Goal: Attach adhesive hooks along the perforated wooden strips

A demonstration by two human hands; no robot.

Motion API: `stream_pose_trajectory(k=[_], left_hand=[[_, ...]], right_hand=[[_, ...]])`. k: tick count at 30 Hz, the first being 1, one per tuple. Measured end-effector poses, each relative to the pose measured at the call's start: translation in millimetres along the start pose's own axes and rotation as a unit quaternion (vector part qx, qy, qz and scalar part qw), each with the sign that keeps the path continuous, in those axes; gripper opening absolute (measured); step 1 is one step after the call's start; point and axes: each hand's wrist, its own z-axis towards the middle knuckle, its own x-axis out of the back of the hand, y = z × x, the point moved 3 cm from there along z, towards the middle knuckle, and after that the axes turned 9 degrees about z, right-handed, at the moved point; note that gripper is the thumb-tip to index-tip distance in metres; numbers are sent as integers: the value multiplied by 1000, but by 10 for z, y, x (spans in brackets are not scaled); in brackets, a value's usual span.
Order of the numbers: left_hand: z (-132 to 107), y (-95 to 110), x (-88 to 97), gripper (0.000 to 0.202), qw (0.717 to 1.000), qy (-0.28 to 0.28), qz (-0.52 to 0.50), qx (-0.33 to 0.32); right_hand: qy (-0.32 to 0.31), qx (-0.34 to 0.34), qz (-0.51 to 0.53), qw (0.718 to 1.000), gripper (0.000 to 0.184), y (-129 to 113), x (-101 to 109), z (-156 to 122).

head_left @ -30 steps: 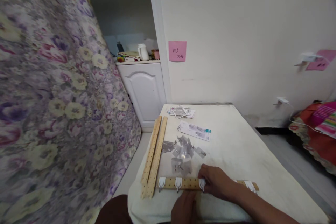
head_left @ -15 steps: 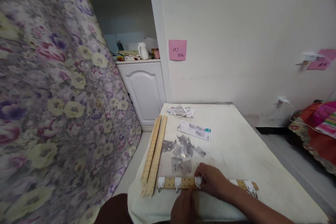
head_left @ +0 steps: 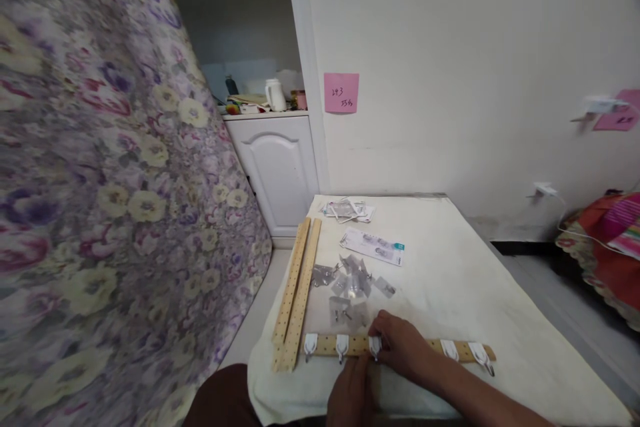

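A wooden strip with rows of holes (head_left: 327, 345) lies across the near part of the cloth-covered table, with several white hooks along it. My right hand (head_left: 400, 345) reaches in from the right, thumb and fingers closed around the middle white hook (head_left: 375, 345), which rests on the strip. Below that hook, my left hand (head_left: 351, 383) holds the strip's near edge with its fingers together; their tips are partly hidden. Further left on the strip sit two more hooks, the left hook (head_left: 311, 344) and its neighbour (head_left: 342, 345). Right of my hand are a partly covered hook (head_left: 449, 349) and the end hook (head_left: 481, 355).
Two more perforated wooden strips (head_left: 300, 300) lie lengthwise at the table's left side. Small clear packets (head_left: 353, 280) with metal pieces are heaped beyond my hands. Behind them are a printed card (head_left: 373, 246) and discarded packaging (head_left: 345, 209). A floral curtain (head_left: 125, 213) hangs at left.
The middle hook has shifted slightly left along the strip and stands straighter, with my right hand still on it. My left hand stays at the strip's near edge. The view has shifted slightly.
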Motion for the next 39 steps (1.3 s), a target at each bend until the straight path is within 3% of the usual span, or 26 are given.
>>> stream_pose_trajectory(k=[10, 16, 21, 25, 29, 39], left_hand=[[32, 42, 29, 47, 997, -1, 60, -45], [145, 136, 160, 51, 996, -40, 67, -38], [197, 196, 271, 49, 993, -90, 67, -23], [177, 186, 237, 51, 993, -86, 78, -9], [164, 164, 179, 48, 992, -87, 87, -10], [236, 210, 174, 31, 990, -70, 120, -2]], right_hand=[[9, 22, -4, 1000, 33, 48, -25, 25], [12, 21, -7, 1000, 31, 54, -30, 34], [-62, 4, 141, 988, 50, 137, 150, 100], [-79, -35, 228, 970, 23, 224, 227, 235], [-106, -62, 254, 959, 9, 257, 77, 361], [-142, -91, 292, 941, 9, 384, -67, 496]])
